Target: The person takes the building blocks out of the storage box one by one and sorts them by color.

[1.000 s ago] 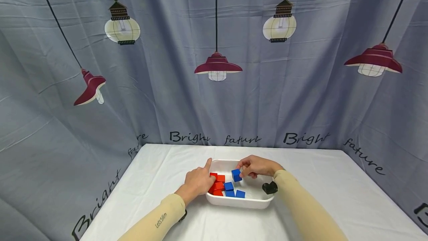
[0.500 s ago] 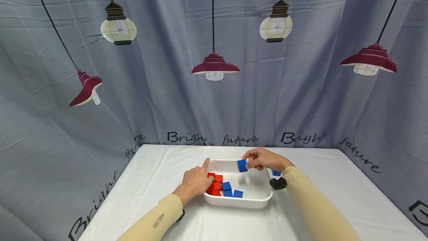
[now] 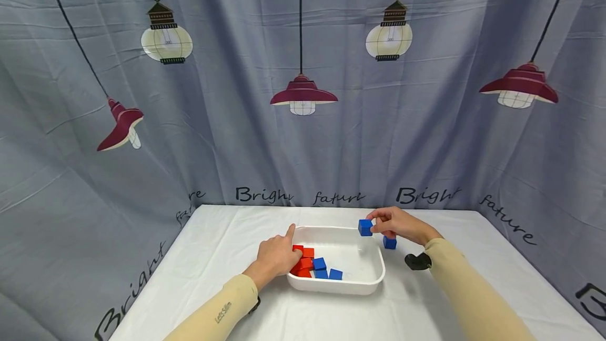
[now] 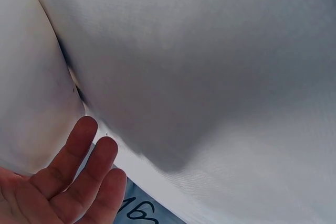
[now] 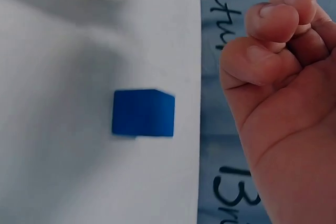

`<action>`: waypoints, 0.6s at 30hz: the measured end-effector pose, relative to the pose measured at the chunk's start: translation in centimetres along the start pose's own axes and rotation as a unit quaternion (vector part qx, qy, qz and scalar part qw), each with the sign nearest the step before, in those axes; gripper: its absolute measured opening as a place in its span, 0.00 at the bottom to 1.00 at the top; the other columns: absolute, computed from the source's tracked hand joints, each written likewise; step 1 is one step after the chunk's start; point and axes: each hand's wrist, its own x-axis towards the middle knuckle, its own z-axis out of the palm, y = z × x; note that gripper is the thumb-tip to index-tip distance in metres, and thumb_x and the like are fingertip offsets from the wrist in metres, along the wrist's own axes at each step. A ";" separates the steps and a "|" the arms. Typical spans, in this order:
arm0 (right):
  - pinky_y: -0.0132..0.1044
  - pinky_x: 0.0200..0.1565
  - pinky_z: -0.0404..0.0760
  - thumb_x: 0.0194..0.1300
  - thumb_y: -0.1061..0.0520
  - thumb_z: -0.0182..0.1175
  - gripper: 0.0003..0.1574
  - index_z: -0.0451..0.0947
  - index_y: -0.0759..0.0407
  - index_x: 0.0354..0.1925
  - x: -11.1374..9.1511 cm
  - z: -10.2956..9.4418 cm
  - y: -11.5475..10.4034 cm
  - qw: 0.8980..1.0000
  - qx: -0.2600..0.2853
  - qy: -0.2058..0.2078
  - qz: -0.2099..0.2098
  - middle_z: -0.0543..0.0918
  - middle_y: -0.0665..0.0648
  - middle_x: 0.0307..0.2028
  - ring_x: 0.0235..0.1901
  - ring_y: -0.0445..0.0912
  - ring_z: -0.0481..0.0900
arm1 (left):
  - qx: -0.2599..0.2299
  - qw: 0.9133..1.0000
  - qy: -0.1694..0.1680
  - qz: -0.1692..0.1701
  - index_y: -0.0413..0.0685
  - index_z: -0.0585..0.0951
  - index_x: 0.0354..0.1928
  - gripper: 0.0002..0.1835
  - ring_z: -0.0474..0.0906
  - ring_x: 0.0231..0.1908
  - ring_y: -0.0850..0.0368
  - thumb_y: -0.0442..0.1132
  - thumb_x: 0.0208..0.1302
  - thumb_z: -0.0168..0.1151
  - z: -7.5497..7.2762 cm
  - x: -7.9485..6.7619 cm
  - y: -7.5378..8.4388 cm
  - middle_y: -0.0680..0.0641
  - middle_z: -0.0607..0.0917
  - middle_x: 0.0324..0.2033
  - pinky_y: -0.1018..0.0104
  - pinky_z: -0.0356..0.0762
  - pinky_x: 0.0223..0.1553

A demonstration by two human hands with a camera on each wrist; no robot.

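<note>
A white plastic tray (image 3: 341,287) holds several red cubes (image 3: 306,263) at its left end and several blue cubes (image 3: 320,264) beside them. My left hand (image 3: 276,256) grips the tray's left end, thumb inside over the red cubes. Three of its fingers (image 4: 100,169) lie outside, by the tray wall (image 4: 37,77). Between thumb and fingertips, my right hand (image 3: 402,223) pinches a blue cube (image 3: 365,228) above the tray's far right corner. Another blue cube (image 3: 390,242) sits on the table just right of the tray, below that hand; the right wrist view shows this table cube (image 5: 143,113) whole.
A white cloth covers the table (image 3: 246,225). Behind it hangs a grey-blue curtain (image 3: 236,136) printed with lamps and lettering. A black wrist piece (image 3: 418,262) sticks out below the right sleeve, over the table right of the tray.
My right hand has lifted the pinched blue cube from inside the tray and carried it right to the far right corner. The blue cube on the table has come into view. My left hand stays put.
</note>
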 end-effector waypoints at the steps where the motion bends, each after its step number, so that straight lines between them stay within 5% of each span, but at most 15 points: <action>1: 0.37 0.34 0.70 0.64 0.53 0.67 0.29 0.74 0.64 0.59 -0.2 -0.1 0.2 1.000 0.002 0.002 -0.002 0.67 0.52 0.23 0.23 0.46 0.67 | 0.000 1.000 -0.001 -0.001 0.51 0.61 0.77 0.41 0.76 0.32 0.51 0.53 0.64 0.58 0.0 0.0 0.0 0.48 0.82 0.28 0.53 0.77 0.40; 18: 0.42 0.38 0.76 0.69 0.50 0.63 0.33 0.68 0.64 0.66 -3.0 -2.5 4.1 0.997 0.023 0.068 0.030 0.69 0.53 0.22 0.22 0.47 0.69 | -0.002 1.000 -0.006 -0.002 0.50 0.61 0.77 0.42 0.76 0.32 0.51 0.54 0.63 0.58 -0.3 -0.3 0.1 0.49 0.81 0.27 0.52 0.77 0.41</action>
